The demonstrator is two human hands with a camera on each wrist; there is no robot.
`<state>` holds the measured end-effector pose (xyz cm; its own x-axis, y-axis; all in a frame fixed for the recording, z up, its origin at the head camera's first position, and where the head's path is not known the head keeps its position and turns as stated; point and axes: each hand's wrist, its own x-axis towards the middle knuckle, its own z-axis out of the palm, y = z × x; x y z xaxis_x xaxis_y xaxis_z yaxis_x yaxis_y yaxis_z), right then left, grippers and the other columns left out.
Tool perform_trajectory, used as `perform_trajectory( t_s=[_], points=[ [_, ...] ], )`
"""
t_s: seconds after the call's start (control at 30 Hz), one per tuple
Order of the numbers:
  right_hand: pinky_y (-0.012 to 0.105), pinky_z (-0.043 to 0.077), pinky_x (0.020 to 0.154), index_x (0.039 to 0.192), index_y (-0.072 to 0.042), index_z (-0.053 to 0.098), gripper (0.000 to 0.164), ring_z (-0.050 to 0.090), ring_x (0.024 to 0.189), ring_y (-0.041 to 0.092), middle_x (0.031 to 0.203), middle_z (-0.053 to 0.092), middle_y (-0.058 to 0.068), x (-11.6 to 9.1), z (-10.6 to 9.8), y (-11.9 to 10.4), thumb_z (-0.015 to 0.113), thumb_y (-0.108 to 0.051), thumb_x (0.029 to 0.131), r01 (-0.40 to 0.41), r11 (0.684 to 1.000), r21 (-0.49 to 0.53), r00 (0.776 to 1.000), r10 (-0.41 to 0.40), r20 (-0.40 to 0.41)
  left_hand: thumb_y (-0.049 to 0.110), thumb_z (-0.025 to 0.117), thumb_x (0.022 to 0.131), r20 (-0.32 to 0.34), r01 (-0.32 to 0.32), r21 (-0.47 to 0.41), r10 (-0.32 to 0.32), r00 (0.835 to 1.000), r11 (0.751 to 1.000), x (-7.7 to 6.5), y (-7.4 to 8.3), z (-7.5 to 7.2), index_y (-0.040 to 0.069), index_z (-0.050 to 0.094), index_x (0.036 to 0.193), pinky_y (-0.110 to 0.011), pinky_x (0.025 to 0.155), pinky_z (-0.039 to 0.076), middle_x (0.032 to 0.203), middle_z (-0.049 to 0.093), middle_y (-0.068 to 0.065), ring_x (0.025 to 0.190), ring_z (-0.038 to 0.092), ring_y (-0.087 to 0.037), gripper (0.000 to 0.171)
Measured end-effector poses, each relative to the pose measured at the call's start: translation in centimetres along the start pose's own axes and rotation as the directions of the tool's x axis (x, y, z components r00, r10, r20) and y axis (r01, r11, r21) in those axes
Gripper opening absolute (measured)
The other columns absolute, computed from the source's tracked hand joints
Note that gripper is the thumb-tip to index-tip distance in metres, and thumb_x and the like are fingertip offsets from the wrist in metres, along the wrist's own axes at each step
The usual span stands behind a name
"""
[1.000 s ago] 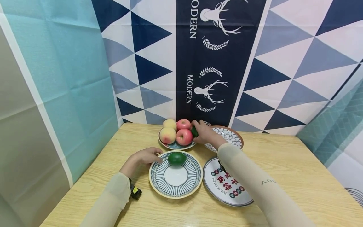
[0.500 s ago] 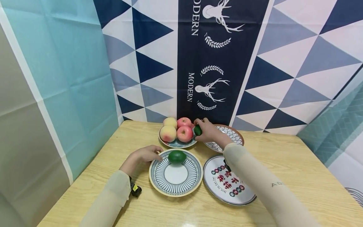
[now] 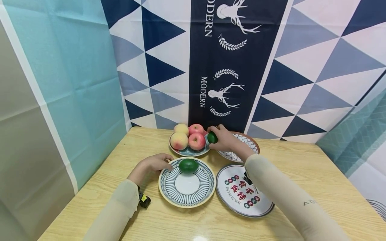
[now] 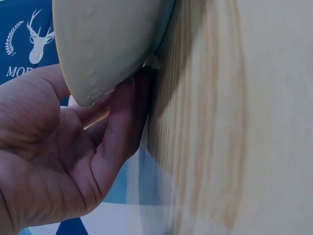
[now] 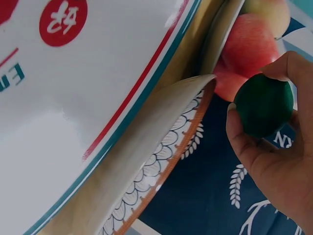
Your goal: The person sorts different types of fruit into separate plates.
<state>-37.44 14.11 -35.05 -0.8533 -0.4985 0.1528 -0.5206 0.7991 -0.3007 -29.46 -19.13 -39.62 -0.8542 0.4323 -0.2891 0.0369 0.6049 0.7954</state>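
My left hand [image 3: 155, 162] holds the left rim of a yellow-edged plate with dark radiating stripes [image 3: 187, 199]. In the left wrist view the rim of this plate [image 4: 105, 44] lies between the thumb and the curled fingers [image 4: 117, 122]. A smooth dark green avocado [image 3: 188, 166] rests on the far part of the plate. Farther back, my right hand [image 3: 223, 139] pinches a second avocado [image 5: 264, 105] between thumb and fingertips. It is raised beside the fruit plate [image 3: 193, 153], right of two red apples [image 3: 197, 141] and two yellowish peaches [image 3: 179, 141].
A brown-rimmed plate with a scalloped pattern [image 3: 248, 142] stands under my right forearm. Nearer lies a white plate with red characters [image 3: 238, 204], partly covered by the sleeve. Patterned cloth [image 3: 169, 60] hangs behind the wooden table [image 3: 169, 224].
My right hand has moved a little to the right with its avocado, away from the apples. The left hand keeps its place at the striped plate's rim.
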Motion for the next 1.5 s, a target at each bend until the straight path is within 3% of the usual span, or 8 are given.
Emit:
perform_trajectory(
  t_s=[0.23,0.5,0.67,0.83,1.13,1.5],
  points=[
    [0.041,0.055,0.081,0.149,-0.021,0.055,0.068,0.057,0.099,0.031,0.129,0.046,0.018,-1.4,-0.5,-1.2,0.078,-0.031,0.087,0.033,0.999,0.012,0.999,-0.033,-0.019,0.008,0.068,0.097,0.003,-0.012,0.007,0.012,1.000,1.000,0.1,-0.1,0.0,0.002,0.068,0.114,-0.023,0.066,0.048,0.094,0.070,-0.003,0.074,0.062,-0.010,0.019],
    [0.046,0.055,0.090,0.152,-0.018,0.056,0.072,0.056,0.107,0.032,0.135,0.047,0.018,-3.4,-0.9,-3.5,0.082,-0.029,0.086,0.111,0.994,0.022,0.993,-0.110,-0.044,0.003,0.065,0.096,0.029,-0.011,-0.103,0.014,0.999,0.995,-0.1,-0.2,0.2,-0.002,0.066,0.115,-0.022,0.063,0.051,0.093,0.071,-0.006,0.073,0.065,-0.011,0.019],
    [0.040,0.051,0.080,0.153,-0.020,0.055,0.079,0.056,0.098,0.028,0.128,0.049,0.016,-4.6,-1.1,-4.9,0.085,-0.029,0.081,0.158,0.987,0.023,0.986,-0.157,-0.057,0.003,0.066,0.096,0.017,-0.009,-0.097,0.011,1.000,0.995,-0.1,-0.1,0.2,-0.001,0.066,0.116,-0.022,0.063,0.050,0.096,0.070,-0.006,0.074,0.064,-0.011,0.020],
    [0.035,0.052,0.077,0.149,-0.022,0.058,0.075,0.057,0.095,0.025,0.129,0.050,0.014,-5.9,-1.0,-5.9,0.083,-0.029,0.079,0.179,0.983,0.039,0.984,-0.178,-0.032,0.004,0.066,0.097,0.028,-0.006,-0.101,0.009,1.000,0.995,0.0,-0.1,0.2,-0.002,0.066,0.117,-0.022,0.063,0.049,0.095,0.071,-0.005,0.074,0.064,-0.011,0.021],
    [0.038,0.054,0.088,0.143,-0.029,0.059,0.068,0.056,0.109,0.025,0.139,0.048,0.011,-8.2,-0.5,-7.8,0.083,-0.028,0.080,0.236,0.970,0.053,0.971,-0.237,0.007,0.007,0.067,0.098,0.020,0.001,-0.060,0.000,1.000,0.998,-0.2,-0.1,0.1,0.001,0.066,0.118,-0.023,0.060,0.044,0.095,0.071,-0.004,0.069,0.059,-0.011,0.021],
    [0.031,0.054,0.082,0.142,-0.023,0.060,0.066,0.053,0.105,0.018,0.131,0.049,0.007,-10.2,0.6,-8.9,0.083,-0.027,0.080,0.320,0.947,0.026,0.946,-0.321,0.050,0.006,0.067,0.097,0.013,0.006,-0.073,-0.005,1.000,0.997,-0.1,-0.2,0.1,0.001,0.066,0.115,-0.023,0.063,0.047,0.096,0.070,-0.004,0.074,0.062,-0.011,0.019]
  ],
)
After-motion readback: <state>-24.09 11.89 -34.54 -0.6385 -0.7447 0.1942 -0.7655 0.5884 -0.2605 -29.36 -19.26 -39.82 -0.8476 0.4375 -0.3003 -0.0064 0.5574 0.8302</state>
